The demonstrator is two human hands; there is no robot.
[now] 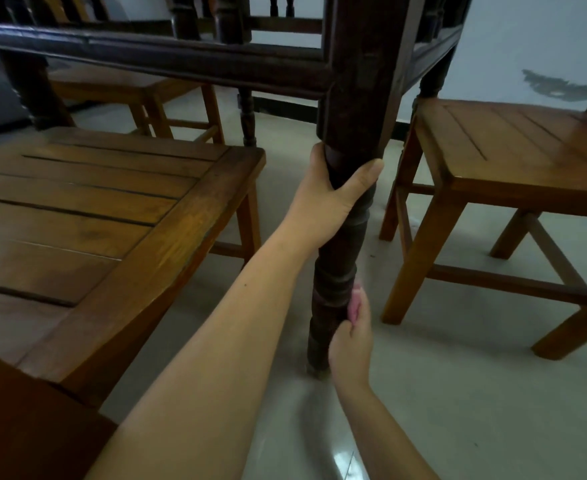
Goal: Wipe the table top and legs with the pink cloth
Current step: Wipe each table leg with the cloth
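A dark turned table leg [337, 271] runs down the middle of the head view from the table's dark frame [167, 60] to the floor. My left hand [330, 195] is wrapped around the upper part of the leg, just under the square block. Lower down, my right hand [352, 337] presses the pink cloth [355, 304] against the right side of the leg, near its foot. Only a small bunch of the cloth shows between my fingers and the wood. The table top itself is out of sight above.
A light brown slatted chair seat [87, 216] stands close on the left. Another wooden chair [514, 157] stands to the right of the leg. A third chair [125, 84] sits behind under the table. Pale glossy tiles [458, 393] cover the floor.
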